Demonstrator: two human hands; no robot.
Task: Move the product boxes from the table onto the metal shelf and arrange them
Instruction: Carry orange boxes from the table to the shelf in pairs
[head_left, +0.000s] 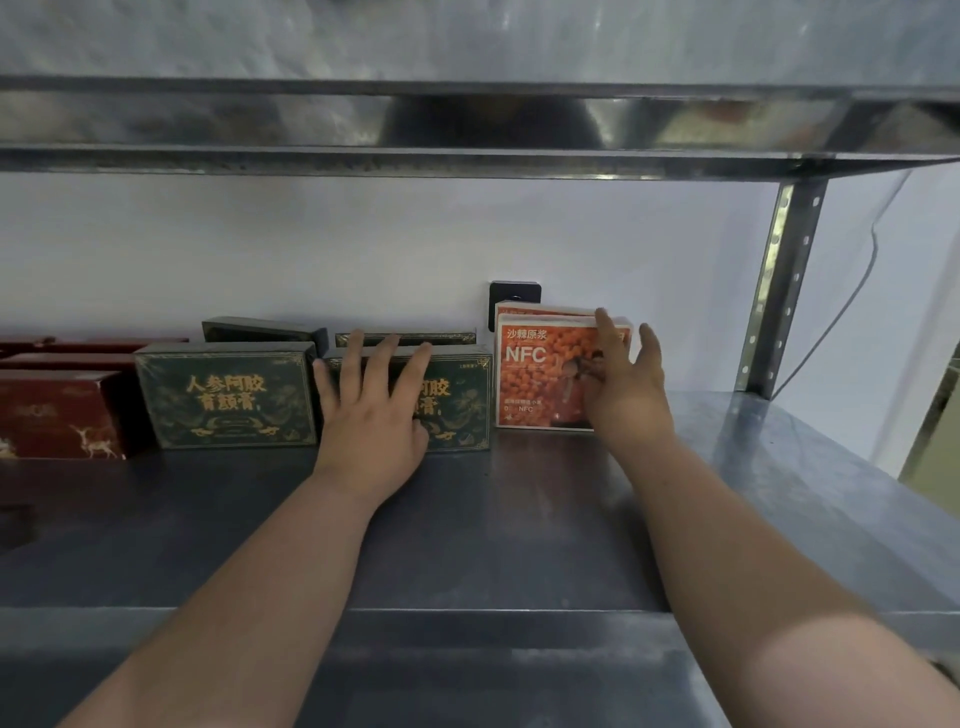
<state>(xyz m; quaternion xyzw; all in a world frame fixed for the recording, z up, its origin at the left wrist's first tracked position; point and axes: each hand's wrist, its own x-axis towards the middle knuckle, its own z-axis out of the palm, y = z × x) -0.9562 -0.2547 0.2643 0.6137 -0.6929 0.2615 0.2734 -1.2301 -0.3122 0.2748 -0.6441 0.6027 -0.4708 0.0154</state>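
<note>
On the metal shelf (519, 545), the flat left hand (371, 415) presses a stiff green box (457, 410); the right hand (626, 384), seemingly unclenched, steadies a probably light orange box (540, 374) by its side.

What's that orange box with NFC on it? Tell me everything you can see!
The orange box looks like glossy cardboard with white edges. It has white "NFC" letters, Chinese writing and a picture of many small orange berries. It stands upright on the metal shelf, front facing out, at the right end of the row, close beside a green box. The right hand rests on its right part and hides it. A similar box seems to stand behind.
</note>
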